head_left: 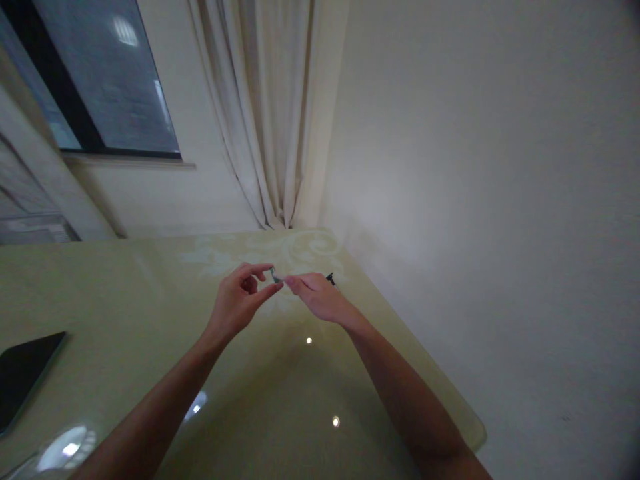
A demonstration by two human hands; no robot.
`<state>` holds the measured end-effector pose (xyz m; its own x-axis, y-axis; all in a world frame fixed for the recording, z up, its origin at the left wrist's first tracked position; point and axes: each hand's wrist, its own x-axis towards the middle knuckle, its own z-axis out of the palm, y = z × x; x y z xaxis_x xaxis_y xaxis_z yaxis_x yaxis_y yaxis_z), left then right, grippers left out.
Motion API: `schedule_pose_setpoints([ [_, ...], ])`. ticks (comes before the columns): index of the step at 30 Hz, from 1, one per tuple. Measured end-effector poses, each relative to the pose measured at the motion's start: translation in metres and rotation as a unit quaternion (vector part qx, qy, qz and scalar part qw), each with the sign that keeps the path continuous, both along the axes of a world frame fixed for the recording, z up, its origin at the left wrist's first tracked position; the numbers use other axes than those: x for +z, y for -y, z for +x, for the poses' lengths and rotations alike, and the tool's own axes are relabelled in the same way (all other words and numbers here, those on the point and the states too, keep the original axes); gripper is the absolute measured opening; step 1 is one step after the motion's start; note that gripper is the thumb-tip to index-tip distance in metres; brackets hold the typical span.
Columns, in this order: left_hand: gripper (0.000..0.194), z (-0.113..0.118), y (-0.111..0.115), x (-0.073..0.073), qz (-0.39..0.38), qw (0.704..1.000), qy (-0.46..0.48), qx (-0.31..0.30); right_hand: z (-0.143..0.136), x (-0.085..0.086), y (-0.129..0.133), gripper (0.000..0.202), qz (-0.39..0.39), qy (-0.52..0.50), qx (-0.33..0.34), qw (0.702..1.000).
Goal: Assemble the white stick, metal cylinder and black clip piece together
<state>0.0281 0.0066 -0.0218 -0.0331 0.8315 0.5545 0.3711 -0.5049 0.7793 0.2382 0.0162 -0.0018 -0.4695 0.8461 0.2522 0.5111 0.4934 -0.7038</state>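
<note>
Above the far part of the table, my left hand (234, 298) pinches a small grey-green piece (275, 275) between thumb and forefinger. The piece looks thin and bent, but its exact kind is too small to tell. My right hand (321, 297) is closed right beside it, its thumb and forefinger meeting at the piece's right end. What those right fingers grip is mostly hidden behind them. A small black object (330, 277) sticks out past the back of my right hand; I cannot tell whether it is held or lies on the table.
The glossy yellow-green table (150, 300) reflects several lights. A dark tablet-like slab (29, 370) lies at its left side. A wall (475, 200) runs along the right edge. Beyond the far edge hang a curtain (270, 120) and a window (110, 73).
</note>
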Motion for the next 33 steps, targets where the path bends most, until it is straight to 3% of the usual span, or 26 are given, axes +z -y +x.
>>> schedule_pose_setpoints([
  [5,0.037,0.000,0.002,0.002,0.006,1.000,0.003,-0.002,0.002,0.002,0.000,0.056,0.004,-0.004,-0.026,1.000],
  [10,0.037,0.000,0.003,0.003,0.002,1.000,0.005,-0.012,0.003,0.004,0.001,0.055,-0.017,-0.017,0.009,1.000],
  [13,0.037,0.001,0.005,0.004,0.001,1.000,0.002,-0.018,0.003,0.005,0.001,0.053,-0.003,-0.013,-0.023,1.000],
  [18,0.036,0.003,0.009,0.007,0.007,0.999,0.000,-0.032,0.004,0.005,0.000,0.056,-0.031,-0.031,0.016,0.999],
  [23,0.035,0.005,0.011,0.007,0.010,0.999,-0.006,-0.038,0.004,0.005,-0.001,0.058,-0.023,-0.040,-0.014,0.999],
  [26,0.035,0.005,0.009,0.005,0.006,0.999,-0.005,-0.035,0.002,0.002,-0.002,0.058,-0.018,-0.044,0.009,0.999],
  [33,0.038,0.003,0.003,0.000,-0.025,0.999,0.005,-0.032,0.000,-0.011,-0.010,0.060,-0.022,-0.049,-0.018,0.998],
])
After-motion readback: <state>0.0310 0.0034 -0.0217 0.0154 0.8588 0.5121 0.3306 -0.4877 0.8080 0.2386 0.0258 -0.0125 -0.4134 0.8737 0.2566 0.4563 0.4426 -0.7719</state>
